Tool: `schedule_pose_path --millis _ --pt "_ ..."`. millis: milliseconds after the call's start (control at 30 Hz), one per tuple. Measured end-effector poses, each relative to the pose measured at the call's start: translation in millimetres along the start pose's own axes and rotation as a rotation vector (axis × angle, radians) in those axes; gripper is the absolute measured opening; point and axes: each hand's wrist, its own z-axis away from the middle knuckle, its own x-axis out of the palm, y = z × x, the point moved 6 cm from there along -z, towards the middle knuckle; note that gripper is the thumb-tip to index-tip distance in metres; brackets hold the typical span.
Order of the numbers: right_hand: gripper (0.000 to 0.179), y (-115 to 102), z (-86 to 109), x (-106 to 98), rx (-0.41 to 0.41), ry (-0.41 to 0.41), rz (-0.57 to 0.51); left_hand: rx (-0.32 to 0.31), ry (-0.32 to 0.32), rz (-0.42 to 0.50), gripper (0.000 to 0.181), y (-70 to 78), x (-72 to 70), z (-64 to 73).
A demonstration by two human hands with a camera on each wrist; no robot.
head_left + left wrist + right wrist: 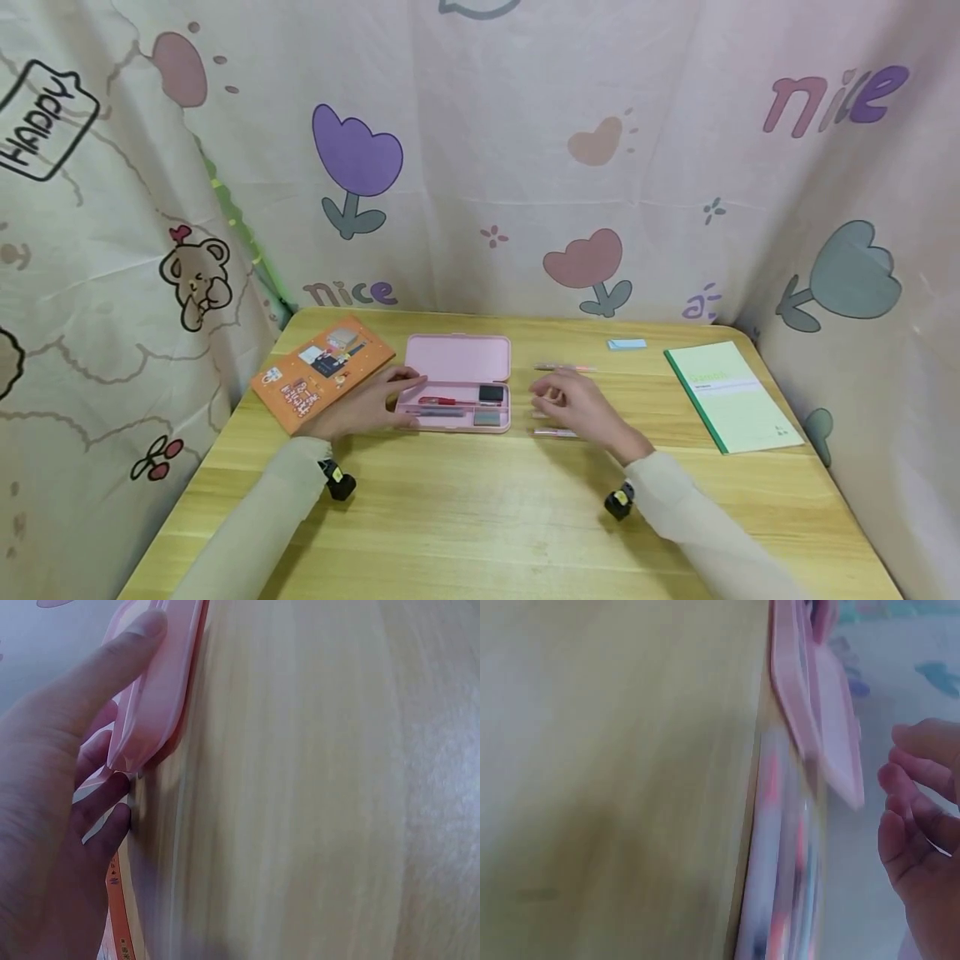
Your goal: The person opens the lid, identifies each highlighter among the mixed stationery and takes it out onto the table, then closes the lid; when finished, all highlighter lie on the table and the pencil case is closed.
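A pink pencil case lies with its lid back on the table. A red pen, a greyish pen, a black block and a grey-green block lie in it. My left hand grips the case's left end, thumb on the near side. My right hand hovers to the right of the case, fingers loosely bent, with nothing seen between them. Under and around it lie several pens, among them a far pen and a near pen; they look blurred in the right wrist view.
An orange illustrated book lies at the left, partly behind my left wrist. A pale green notebook with a dark green spine is at the right. Near the back edge sits a small light-blue strip. Printed curtains surround the wooden table.
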Motion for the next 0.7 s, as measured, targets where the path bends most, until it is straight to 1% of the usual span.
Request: schedule_pose_path --millis 133,233,333,400,500,600,700 --pt "0.02 -16.3 -21.5 34.4 -0.043 -0.058 -0.003 -0.007 -0.008 0.02 0.094 -1.6 1.1 -1.0" --pt "0.019 -28.9 -33.2 59.8 -0.109 -0.093 0.041 -0.006 -0.011 0.034 0.093 -1.9 1.3 -0.9" --pt "0.019 -41.6 -41.6 77.5 -0.174 -0.107 0.089 -0.001 -0.007 0.037 0.092 -0.8 0.6 -0.6" --pt "0.019 -47.5 -45.6 85.6 -0.198 -0.11 0.109 0.002 -0.003 0.034 0.091 -0.1 0.0 -0.3" --pt "0.018 -52.4 -49.5 94.3 -0.204 -0.129 0.107 0.004 0.003 0.023 0.091 0.3 -0.7 0.2" --pt "0.018 -55.5 -51.0 99.7 -0.199 -0.146 0.101 0.004 0.003 0.015 0.091 0.2 -0.8 0.8" --pt "0.018 -58.5 -51.1 101.9 -0.204 -0.149 0.138 0.004 0.002 0.011 0.091 0.6 -0.8 0.1"
